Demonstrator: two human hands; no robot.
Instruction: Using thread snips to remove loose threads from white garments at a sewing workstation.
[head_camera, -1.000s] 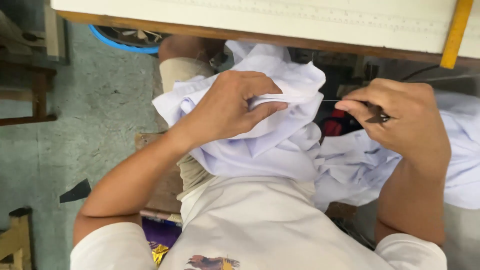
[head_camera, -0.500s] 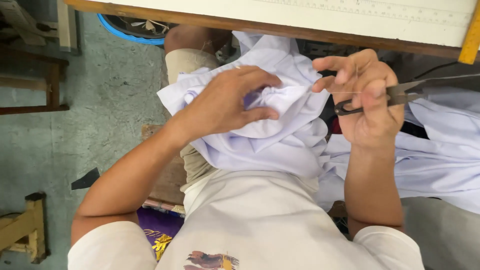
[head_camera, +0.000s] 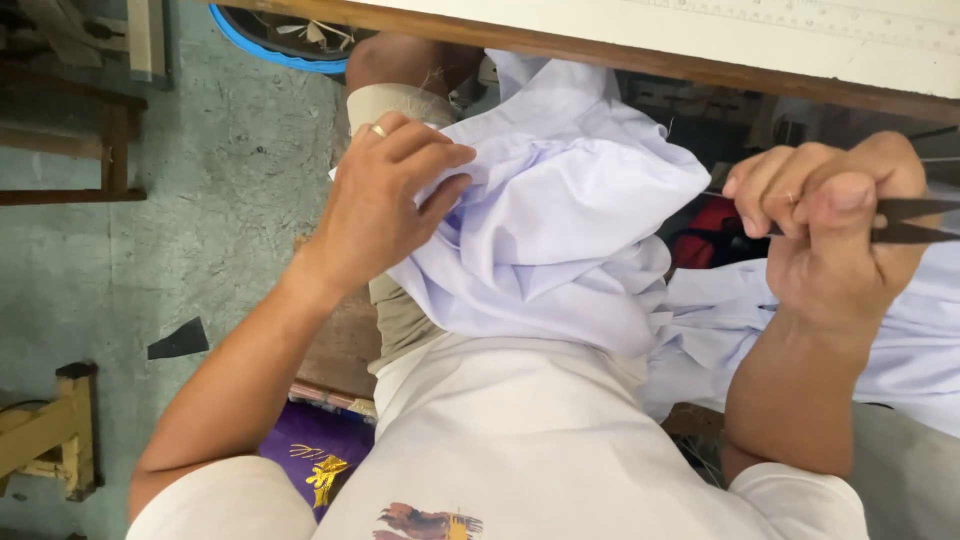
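Two hands of mine are at work over my lap, below the long table edge (head_camera: 600, 55) that runs across the top of view and hides whatever lies past it. At the upper left a blue-rimmed tub (head_camera: 262, 40) sits on the grey floor (head_camera: 200, 230), with dark wooden furniture (head_camera: 70, 140) farther left and a pale wooden piece (head_camera: 45, 430) at the lower left. A small dark scrap (head_camera: 180, 340) lies on the floor beside my left forearm, and a purple cloth with gold marks (head_camera: 315, 455) shows by my hip. Something red (head_camera: 705, 235) sits in the shadow under the table, partly covered by cloth. The white shirt (head_camera: 560, 230) is bunched in a heap on my thighs, creased and folded over itself, faintly lilac in the shade, and more white fabric (head_camera: 900, 340) trails off to the right beneath my right arm. My left hand (head_camera: 385, 205), a ring on one finger, presses on the heap's left side with fingers curled, pinching a fold. My right hand (head_camera: 830, 235) is clenched around dark snips (head_camera: 915, 220), raised clear of the shirt, blades pointing right.
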